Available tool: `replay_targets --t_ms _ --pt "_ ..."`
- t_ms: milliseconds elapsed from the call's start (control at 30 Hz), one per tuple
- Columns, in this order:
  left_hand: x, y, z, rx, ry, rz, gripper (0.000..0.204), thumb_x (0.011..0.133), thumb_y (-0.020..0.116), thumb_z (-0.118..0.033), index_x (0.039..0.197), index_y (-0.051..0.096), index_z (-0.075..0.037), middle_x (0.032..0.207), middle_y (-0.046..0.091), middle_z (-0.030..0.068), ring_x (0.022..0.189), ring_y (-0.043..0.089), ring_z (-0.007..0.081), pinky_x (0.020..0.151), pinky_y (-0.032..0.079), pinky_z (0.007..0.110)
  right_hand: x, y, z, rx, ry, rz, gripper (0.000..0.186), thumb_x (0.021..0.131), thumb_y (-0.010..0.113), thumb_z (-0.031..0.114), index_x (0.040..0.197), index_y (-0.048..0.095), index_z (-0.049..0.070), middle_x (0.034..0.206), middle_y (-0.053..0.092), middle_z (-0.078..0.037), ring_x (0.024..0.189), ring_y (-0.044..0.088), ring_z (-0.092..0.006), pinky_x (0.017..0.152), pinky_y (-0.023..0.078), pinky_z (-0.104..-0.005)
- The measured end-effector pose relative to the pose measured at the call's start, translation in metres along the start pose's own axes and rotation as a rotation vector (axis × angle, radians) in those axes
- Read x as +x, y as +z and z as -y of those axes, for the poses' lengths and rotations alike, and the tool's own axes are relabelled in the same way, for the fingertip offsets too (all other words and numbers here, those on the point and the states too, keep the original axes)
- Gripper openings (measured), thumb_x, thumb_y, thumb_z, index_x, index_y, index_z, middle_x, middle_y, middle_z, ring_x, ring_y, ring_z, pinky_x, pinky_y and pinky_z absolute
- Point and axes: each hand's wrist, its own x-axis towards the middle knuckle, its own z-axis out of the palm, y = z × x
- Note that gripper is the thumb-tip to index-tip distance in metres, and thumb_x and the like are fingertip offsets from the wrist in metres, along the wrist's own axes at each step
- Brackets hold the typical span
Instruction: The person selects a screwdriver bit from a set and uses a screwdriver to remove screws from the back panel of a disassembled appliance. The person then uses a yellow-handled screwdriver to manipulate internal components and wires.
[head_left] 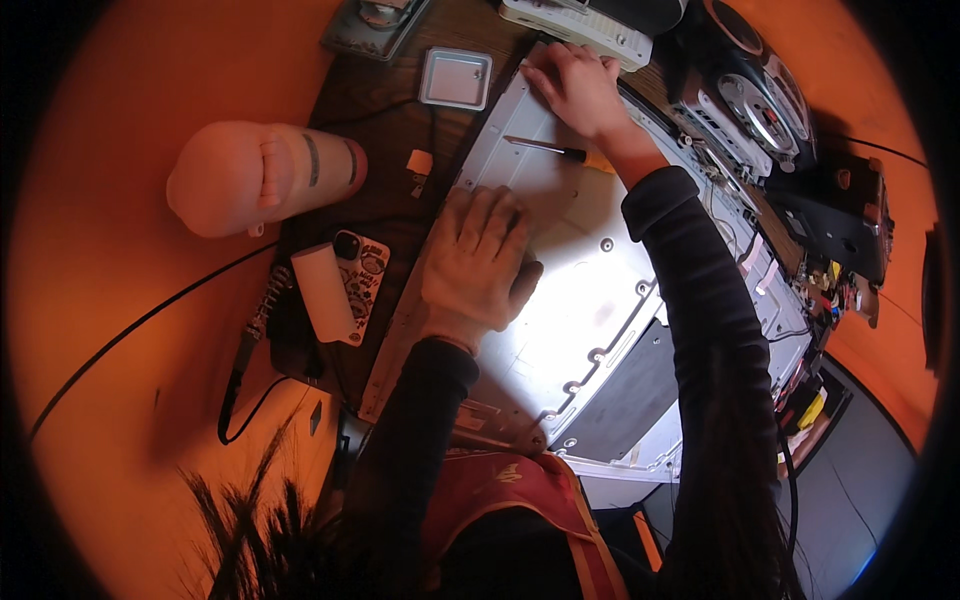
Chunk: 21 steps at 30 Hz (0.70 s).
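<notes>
A large flat silver metal panel [590, 300], with screw holes and a dark rectangular section, lies slanted across the table in front of me. My left hand [478, 255], in a pale glove, rests flat on its left side, fingers stretched out. At the far corner, the fingers of my bare right hand [585, 95] curl over the panel's edge; their tips are partly hidden. A screwdriver [573, 154] with a black and yellow-orange handle lies on the panel just below that hand. Bright light falls on the middle of the metal.
Left of the panel are a phone in a patterned case [368, 270], a pale cylinder [325, 292] and a small square metal tray [456, 102]. A head-shaped object [225, 180] lies farther left. Black audio equipment [745, 95] stands at far right, with loose cables nearby.
</notes>
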Motion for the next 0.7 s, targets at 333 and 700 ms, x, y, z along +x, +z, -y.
replay_targets --t_ms 333,700 --pt "-0.001 0.002 0.001 0.000 -0.006 -0.010 0.054 0.072 0.072 -0.029 0.118 0.060 -0.003 0.126 0.055 0.0152 0.125 0.047 0.0340 0.111 0.035 0.057 0.016 -0.015 0.009 -0.381 -0.223 0.243 0.022 0.094 0.057 0.032 0.096 0.066 0.012 0.092 0.069 -0.007 0.096 0.061 -0.0255 0.084 0.035 -0.0457" --pt "-0.001 0.002 0.001 0.005 -0.013 0.003 0.052 0.075 0.071 -0.030 0.118 0.060 -0.003 0.127 0.055 0.0152 0.127 0.047 0.0340 0.112 0.034 0.056 0.018 -0.015 -0.004 -0.183 -0.203 0.191 0.022 0.098 0.054 0.031 0.104 0.063 0.012 0.093 0.069 -0.009 0.099 0.061 -0.0295 0.088 0.036 -0.0459"
